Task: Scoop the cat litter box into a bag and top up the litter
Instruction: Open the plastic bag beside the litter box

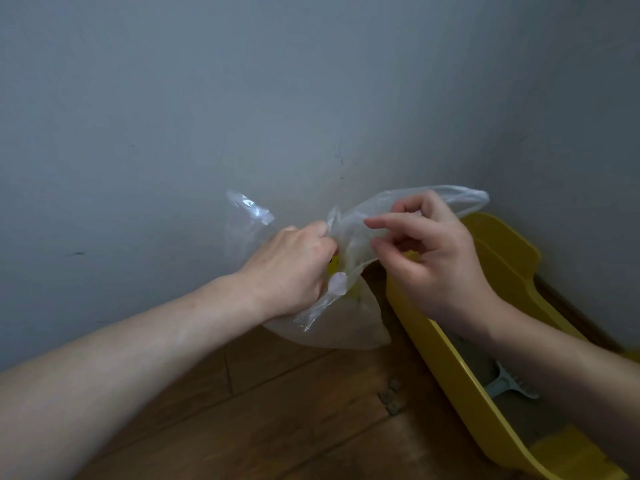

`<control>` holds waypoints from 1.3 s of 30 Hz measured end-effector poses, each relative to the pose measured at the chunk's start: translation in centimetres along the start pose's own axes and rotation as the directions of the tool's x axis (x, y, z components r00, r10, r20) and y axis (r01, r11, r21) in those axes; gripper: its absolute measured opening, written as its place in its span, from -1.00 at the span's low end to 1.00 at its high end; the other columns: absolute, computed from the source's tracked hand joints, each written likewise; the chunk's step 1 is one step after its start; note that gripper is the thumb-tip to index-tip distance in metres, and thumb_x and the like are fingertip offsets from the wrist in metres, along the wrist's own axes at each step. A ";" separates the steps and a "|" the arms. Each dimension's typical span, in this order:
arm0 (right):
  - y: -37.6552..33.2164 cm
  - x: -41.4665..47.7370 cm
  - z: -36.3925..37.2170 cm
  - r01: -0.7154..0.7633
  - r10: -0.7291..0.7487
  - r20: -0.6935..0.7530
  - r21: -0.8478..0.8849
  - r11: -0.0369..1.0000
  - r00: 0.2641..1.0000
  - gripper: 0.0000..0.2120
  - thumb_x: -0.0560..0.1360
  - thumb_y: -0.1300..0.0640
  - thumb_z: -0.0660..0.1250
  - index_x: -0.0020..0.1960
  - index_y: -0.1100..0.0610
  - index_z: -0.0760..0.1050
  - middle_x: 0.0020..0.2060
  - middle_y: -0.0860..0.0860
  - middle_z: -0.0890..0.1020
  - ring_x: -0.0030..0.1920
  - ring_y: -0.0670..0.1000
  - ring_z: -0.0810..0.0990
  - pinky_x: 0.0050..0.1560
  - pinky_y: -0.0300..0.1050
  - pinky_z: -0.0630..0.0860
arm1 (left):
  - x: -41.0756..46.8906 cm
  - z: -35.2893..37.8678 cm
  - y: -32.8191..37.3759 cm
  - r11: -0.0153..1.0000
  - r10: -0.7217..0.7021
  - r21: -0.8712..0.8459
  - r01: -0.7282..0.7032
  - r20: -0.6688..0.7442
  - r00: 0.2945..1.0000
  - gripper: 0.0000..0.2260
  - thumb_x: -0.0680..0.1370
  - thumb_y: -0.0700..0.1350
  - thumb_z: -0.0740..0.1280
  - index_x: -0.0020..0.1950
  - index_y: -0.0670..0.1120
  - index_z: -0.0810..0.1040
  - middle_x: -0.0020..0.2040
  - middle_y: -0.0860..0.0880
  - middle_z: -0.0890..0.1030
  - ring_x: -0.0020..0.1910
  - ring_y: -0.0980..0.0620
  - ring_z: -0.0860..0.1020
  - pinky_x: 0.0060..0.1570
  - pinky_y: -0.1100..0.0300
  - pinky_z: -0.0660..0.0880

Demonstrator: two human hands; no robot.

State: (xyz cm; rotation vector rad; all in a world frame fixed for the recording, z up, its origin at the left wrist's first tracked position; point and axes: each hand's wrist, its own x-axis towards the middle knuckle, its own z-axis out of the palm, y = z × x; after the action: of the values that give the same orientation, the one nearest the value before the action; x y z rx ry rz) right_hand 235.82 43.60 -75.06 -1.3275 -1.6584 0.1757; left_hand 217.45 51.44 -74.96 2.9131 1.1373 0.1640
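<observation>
Our left hand (291,268) grips the bag (346,323) at its neck; our right hand (429,261) pinches a handle loop. We should hold the neck high beside the box (512,258) so nothing spills.

Clear bag (346,327) – yellow litter box (509,261) beside.

We see a clear plastic bag (349,317) with yellow print, yellow litter box (446,372), grey scoop (509,384), brown wood-grain floor (277,410), grey-blue wall (242,98).
</observation>
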 end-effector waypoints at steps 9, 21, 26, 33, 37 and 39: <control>-1.1 0.7 1.5 -0.196 0.168 0.183 0.147 0.970 0.969 -0.89 0.56 0.26 0.30 -0.03 0.10 0.56 -0.17 -0.06 0.66 -0.16 -0.13 0.62 -0.18 -0.34 0.50 | 0.0 -0.2 1.0 0.997 0.045 0.054 -0.049 0.061 0.997 -0.61 0.49 0.16 0.17 0.28 0.11 0.50 0.18 0.10 0.49 0.04 -0.07 0.57 -0.23 0.14 0.29; 3.4 -0.1 1.3 -0.238 0.324 0.443 -0.238 0.942 0.836 -0.77 0.60 0.06 0.29 0.23 -0.04 0.59 -0.04 -0.14 0.68 -0.33 -0.15 0.66 -0.13 -0.04 0.63 | 0.3 0.7 0.1 0.997 0.076 0.025 -0.074 -0.068 0.995 -0.42 0.31 0.29 0.42 0.28 0.11 0.52 -0.14 0.13 0.26 -0.22 0.11 0.29 -0.27 0.19 0.21; 5.4 -0.8 2.2 -0.075 0.214 0.485 -0.290 0.954 0.848 -0.72 0.53 -0.04 0.40 0.23 -0.05 0.62 -0.09 -0.08 0.67 -0.18 -0.09 0.60 -0.12 0.01 0.59 | 0.4 1.5 -0.5 0.996 0.093 -0.006 -0.093 -0.031 0.995 -0.28 0.24 0.36 0.40 0.33 0.08 0.47 -0.06 0.11 0.27 -0.11 0.12 0.29 -0.09 0.20 0.24; 6.6 -1.5 3.4 0.456 -0.133 0.708 -0.287 0.843 0.693 -0.81 0.51 -0.11 0.32 -0.06 -0.05 0.65 0.03 -0.05 0.50 0.04 0.01 0.42 -0.03 -0.01 0.43 | 0.4 2.2 -1.3 0.996 0.083 0.011 -0.083 0.018 0.996 -0.15 0.20 0.43 0.42 0.40 0.08 0.41 -0.04 0.14 0.22 -0.06 0.19 0.17 -0.04 0.22 0.16; 6.5 -1.6 4.3 0.517 -0.198 0.728 -0.242 0.821 0.656 -0.82 0.55 -0.01 0.26 -0.09 -0.01 0.62 0.14 -0.10 0.55 0.16 0.03 0.41 0.08 0.00 0.41 | 0.2 2.6 -1.7 0.999 0.045 0.001 -0.045 0.043 0.998 -0.12 0.20 0.42 0.44 0.42 0.09 0.36 -0.03 0.14 0.21 -0.09 0.16 0.19 -0.02 0.23 0.20; 6.6 -1.8 4.8 0.523 -0.206 0.724 -0.242 0.817 0.658 -0.82 0.57 0.00 0.20 -0.07 0.02 0.56 -0.01 -0.09 0.61 0.08 0.03 0.42 0.02 0.01 0.42 | 0.2 2.8 -2.0 1.000 0.016 0.001 -0.016 0.055 0.998 -0.11 0.20 0.43 0.44 0.44 0.08 0.34 -0.02 0.14 0.20 -0.05 0.12 0.27 0.01 0.22 0.22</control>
State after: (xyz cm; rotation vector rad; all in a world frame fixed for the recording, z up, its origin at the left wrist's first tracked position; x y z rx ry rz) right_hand 236.59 46.85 -82.75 -1.2636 -2.7051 0.0269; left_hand 216.54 53.10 -77.79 2.9090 1.1062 0.0828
